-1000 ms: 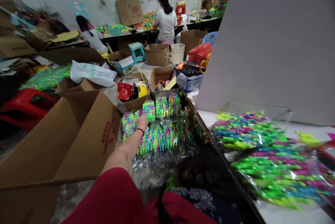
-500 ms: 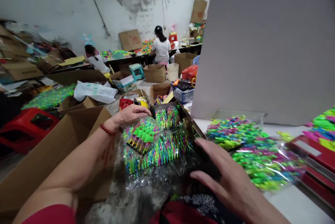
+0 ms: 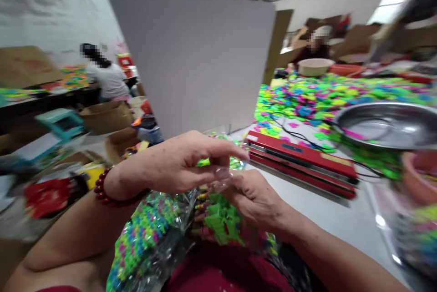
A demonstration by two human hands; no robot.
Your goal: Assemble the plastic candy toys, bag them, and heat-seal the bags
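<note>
A clear plastic bag of small green and coloured plastic pieces (image 3: 223, 219) is upright close to my body. My right hand (image 3: 257, 198) is closed on the bag's upper edge. My left hand (image 3: 184, 160), with a red bead bracelet at the wrist, reaches over from the left. Its thumb and curled fingers meet at the gathered clear plastic, while the index finger stretches past it. Below my left forearm lies a larger clear bag (image 3: 150, 233) packed with multicoloured pieces.
A red sealing machine (image 3: 300, 162) stands on the white table (image 3: 314, 214), beside a metal basin (image 3: 389, 123) and heaped coloured pieces (image 3: 307, 96). A grey board (image 3: 201, 60) rises ahead. Cartons (image 3: 105, 117) and a teal stool (image 3: 61, 123) are left. Co-workers sit beyond.
My view has swung right, toward the table and red machine. The small bag has come up from the pile to my body. My right hand, open before, now grips its edge beside my left.
</note>
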